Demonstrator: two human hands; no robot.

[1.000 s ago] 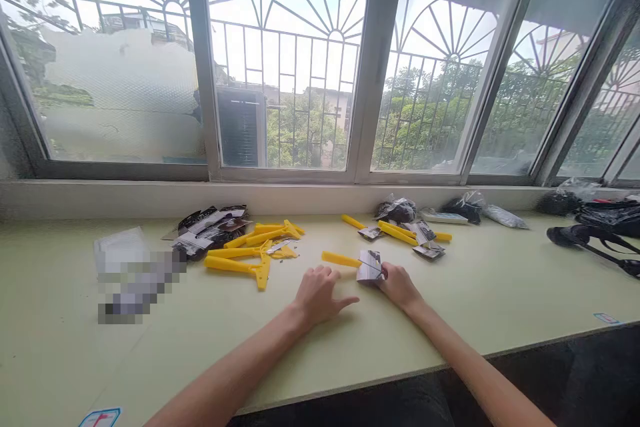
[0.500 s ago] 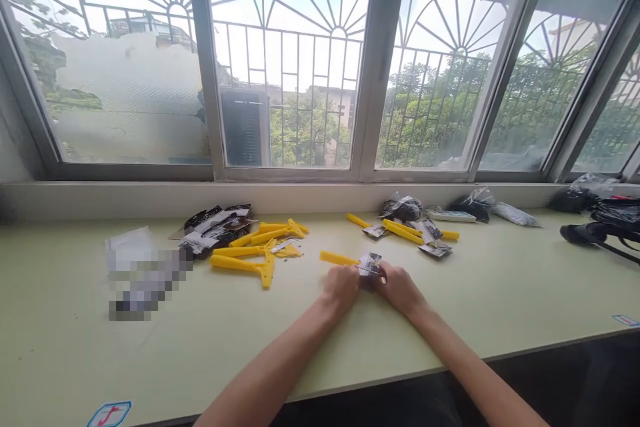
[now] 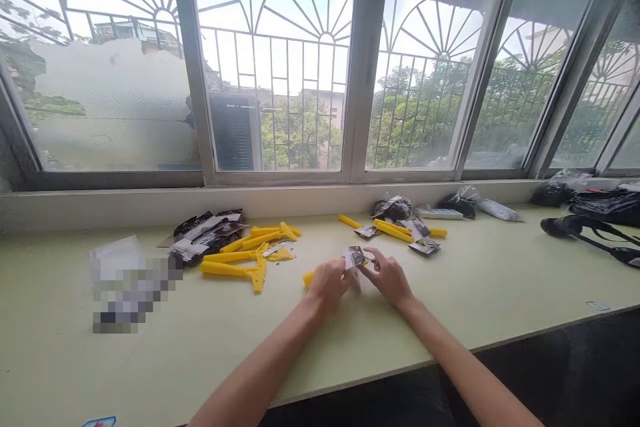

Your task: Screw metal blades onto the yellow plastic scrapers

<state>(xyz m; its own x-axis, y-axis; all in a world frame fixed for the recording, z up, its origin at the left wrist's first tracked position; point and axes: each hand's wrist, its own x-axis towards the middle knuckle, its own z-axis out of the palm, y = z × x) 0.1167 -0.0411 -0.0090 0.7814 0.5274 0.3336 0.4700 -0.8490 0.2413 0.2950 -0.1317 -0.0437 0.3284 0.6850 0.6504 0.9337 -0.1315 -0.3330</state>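
My left hand [image 3: 327, 285] is closed around a yellow-handled scraper [image 3: 309, 278], whose handle end sticks out to the left. A black-and-white printed card [image 3: 356, 256] covers the scraper's head and stands up above my fingers. At the card's right edge, the bent index finger and thumb of my right hand [image 3: 389, 278] come together around a spot near the scraper's head. Whatever small thing lies between them is too small to make out. Left of my hands lie several bare yellow scraper handles [image 3: 230, 269].
Carded yellow scrapers [image 3: 395, 230] lie behind my hands. A heap of black-and-white packets [image 3: 207, 237] sits at back left, near clear plastic bags [image 3: 117, 257]. Bagged black items [image 3: 393, 207] line the window ledge. A black strapped object [image 3: 560, 227] is far right.
The scraper has tilted and drawn in, with less of its handle showing. The card has turned more upright. My right hand has shifted, its index finger now raised at the card's edge. The view has swung slightly right.
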